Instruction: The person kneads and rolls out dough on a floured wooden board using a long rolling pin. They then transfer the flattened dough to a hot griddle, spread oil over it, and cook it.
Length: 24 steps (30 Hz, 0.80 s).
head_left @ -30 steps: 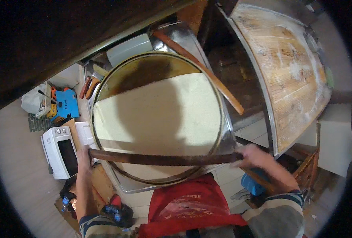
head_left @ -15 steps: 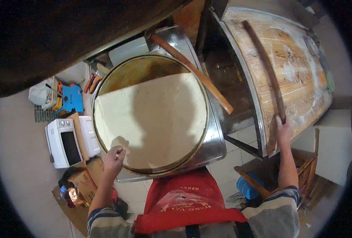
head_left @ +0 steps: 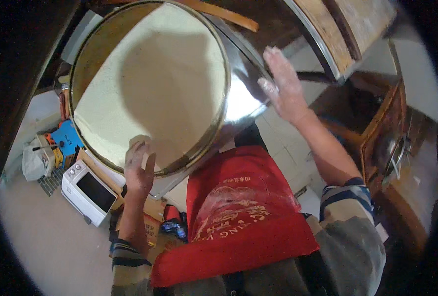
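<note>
A big round pan [head_left: 226, 98] with a raised rim stands before me. A pale, flat sheet [head_left: 100, 101], dough or cloth, covers most of its inside, and the upper left part stays bare. My left hand [head_left: 140, 167] is at the pan's near rim, empty, its thumb apart from its slightly bent fingers. Whether it touches the rim, I cannot tell. To the right of the pan my right hand [head_left: 285, 89] is raised with fingers stretched out, powdered white and empty. A long dark wooden rod [head_left: 342, 27] lies on the wooden board beyond it.
Under the pan is a shiny metal stand [head_left: 246, 93]. A flat wooden stick [head_left: 224, 12] lies behind the pan. At the upper right is the floury wooden board [head_left: 367, 19], above a brown wooden cabinet [head_left: 362, 113]. A white microwave [head_left: 88, 190] stands at left, near a blue case [head_left: 67, 138].
My right hand has let go of the dark rod and come left toward the pan. My left hand's fingers have opened. The view has shifted, so the pan appears higher and farther left.
</note>
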### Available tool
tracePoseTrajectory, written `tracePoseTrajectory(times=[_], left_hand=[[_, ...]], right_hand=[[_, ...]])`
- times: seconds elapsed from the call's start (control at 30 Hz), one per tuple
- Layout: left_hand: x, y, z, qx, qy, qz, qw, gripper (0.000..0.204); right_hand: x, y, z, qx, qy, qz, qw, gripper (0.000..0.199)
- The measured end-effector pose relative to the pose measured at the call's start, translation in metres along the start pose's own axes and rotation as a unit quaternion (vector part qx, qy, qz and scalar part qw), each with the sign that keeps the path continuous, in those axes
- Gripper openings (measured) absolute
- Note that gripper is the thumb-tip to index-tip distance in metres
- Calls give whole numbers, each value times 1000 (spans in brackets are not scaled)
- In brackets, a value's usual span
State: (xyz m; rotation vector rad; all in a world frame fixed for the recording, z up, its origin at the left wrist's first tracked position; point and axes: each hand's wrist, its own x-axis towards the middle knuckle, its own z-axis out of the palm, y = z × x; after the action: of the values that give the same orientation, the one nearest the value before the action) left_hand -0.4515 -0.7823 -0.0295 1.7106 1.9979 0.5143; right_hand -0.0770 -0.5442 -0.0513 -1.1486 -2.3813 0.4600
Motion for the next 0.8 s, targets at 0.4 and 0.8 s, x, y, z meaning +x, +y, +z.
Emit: tracePoseTrajectory(times=[0.4, 0.8], left_hand=[[-160, 102, 55, -23, -2, -109, 994, 18], [-302, 217, 170, -58, -143, -235, 960, 26]], right_hand=[[-280, 7, 12, 95, -171, 310, 930, 56], [-573, 84, -41, 135, -171, 427, 878, 38]])
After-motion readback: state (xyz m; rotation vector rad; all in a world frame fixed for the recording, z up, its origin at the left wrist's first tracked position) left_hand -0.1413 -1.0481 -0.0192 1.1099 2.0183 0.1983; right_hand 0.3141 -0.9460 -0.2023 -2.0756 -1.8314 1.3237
